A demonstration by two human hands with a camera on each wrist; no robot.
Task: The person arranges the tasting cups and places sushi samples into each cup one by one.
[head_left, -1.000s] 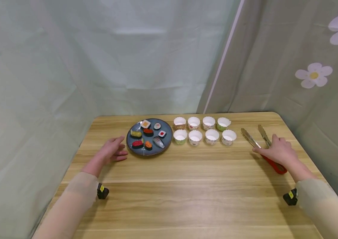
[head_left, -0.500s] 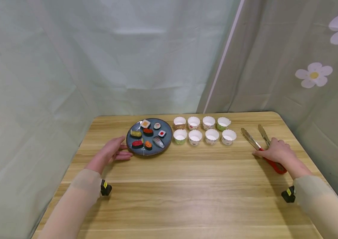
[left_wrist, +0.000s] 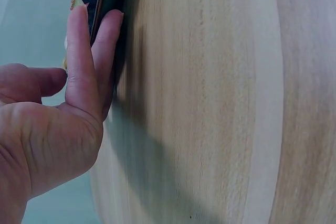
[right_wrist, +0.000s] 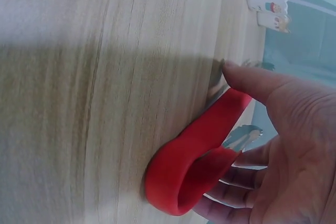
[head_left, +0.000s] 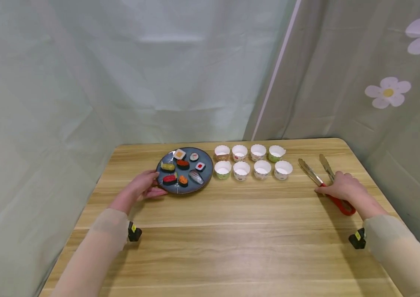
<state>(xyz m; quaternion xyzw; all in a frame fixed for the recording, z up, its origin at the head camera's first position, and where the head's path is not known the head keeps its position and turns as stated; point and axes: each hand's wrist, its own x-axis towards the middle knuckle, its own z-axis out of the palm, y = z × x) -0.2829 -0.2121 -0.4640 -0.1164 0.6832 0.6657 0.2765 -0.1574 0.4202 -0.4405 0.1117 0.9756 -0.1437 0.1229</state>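
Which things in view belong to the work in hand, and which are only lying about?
Likely in the work:
plate, at the left hand
sushi on it
tongs, held by the right hand

Apparently outside it:
cups, untouched; could belong
curtain, backdrop

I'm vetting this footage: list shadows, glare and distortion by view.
Head: pale glare on the table, soft shadows near the left hand and right hand; left wrist: dark shadow beside the plate, a pale wood stripe bowed, probably lens distortion; right wrist: broad shadow across the table, contrast hazy.

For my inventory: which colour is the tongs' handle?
The handle is red; the right wrist view shows it best.
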